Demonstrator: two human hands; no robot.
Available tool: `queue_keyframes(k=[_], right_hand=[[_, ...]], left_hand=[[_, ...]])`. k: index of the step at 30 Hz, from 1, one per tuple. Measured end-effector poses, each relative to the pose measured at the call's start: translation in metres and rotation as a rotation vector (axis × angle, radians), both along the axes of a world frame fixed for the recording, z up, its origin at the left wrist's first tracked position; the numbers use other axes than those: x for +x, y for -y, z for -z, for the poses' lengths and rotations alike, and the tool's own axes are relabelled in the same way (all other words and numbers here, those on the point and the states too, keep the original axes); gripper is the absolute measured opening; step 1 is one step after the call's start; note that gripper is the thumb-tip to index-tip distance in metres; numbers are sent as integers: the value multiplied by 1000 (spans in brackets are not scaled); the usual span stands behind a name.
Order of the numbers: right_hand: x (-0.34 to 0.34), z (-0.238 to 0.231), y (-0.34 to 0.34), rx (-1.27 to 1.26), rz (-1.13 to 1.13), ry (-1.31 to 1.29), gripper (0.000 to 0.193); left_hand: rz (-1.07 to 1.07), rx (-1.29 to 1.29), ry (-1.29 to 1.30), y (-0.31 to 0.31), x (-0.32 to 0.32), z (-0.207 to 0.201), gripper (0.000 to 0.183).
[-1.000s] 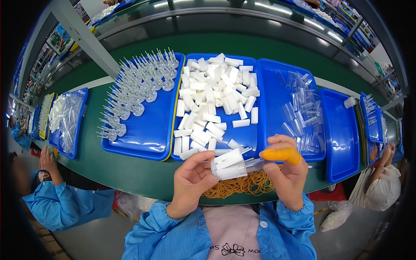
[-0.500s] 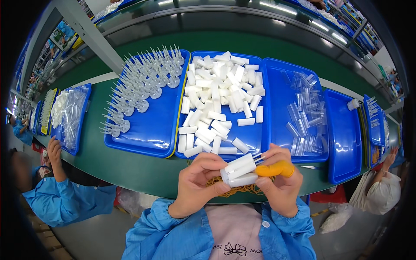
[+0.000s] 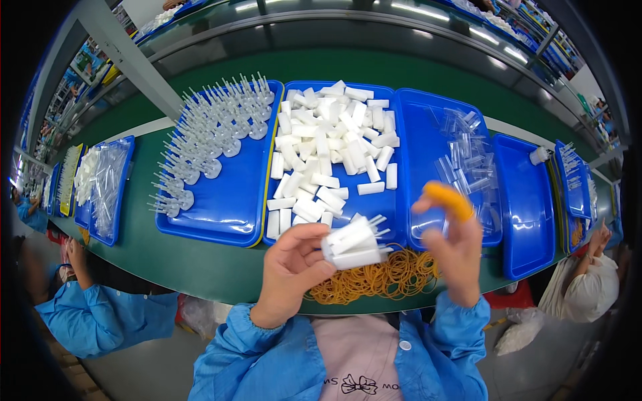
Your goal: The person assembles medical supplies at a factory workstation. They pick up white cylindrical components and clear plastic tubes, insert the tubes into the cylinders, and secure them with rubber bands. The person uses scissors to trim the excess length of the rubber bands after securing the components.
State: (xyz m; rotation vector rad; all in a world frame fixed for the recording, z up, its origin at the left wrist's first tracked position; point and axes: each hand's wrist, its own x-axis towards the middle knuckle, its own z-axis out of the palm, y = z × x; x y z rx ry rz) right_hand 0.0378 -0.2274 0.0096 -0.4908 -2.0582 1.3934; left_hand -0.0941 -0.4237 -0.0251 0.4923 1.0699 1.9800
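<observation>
My left hand (image 3: 286, 273) is closed around the clear base of a pronged plastic piece (image 3: 356, 244), tilted to the right. White cylindrical sleeves sit on its prongs, and several thin prong tips stick out at the right end. My right hand (image 3: 460, 248), a yellow finger cot (image 3: 447, 199) on one finger, is apart from the piece. Its fingers are spread, somewhat blurred, with nothing visible in them. It hovers at the near edge of a blue tray (image 3: 420, 167) of clear plastic tubes (image 3: 468, 157). Loose white sleeves (image 3: 321, 127) fill the blue tray beyond my left hand.
A blue tray (image 3: 224, 230) at left holds rows of clear pronged bases (image 3: 221, 120). Orange rubber bands (image 3: 374, 284) lie heaped at the near table edge. Another blue tray (image 3: 528, 250) stands at right with one small piece (image 3: 539, 156). Co-workers sit on both sides.
My right hand has let go of the piece and moved right and up toward the clear tubes. My left hand has shifted slightly left with the piece, uncovering more rubber bands.
</observation>
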Motion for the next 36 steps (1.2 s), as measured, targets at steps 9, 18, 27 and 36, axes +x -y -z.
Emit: queue_keyframes(k=[9,18,27,36], right_hand=[[4,52,-59,1012,284,676,41],[3,-7,-7,-316,34,-180,35],[1,-9,22,-430,-80,-234,45],[6,-4,18,-420,-107,-247,44]], left_hand=[[-32,-5,34,-3,2,4,48],[29,5,-43,-2,6,3,50],[34,-4,-130,-5,14,4,50],[-114,-32,-436,-4,17,3,54]])
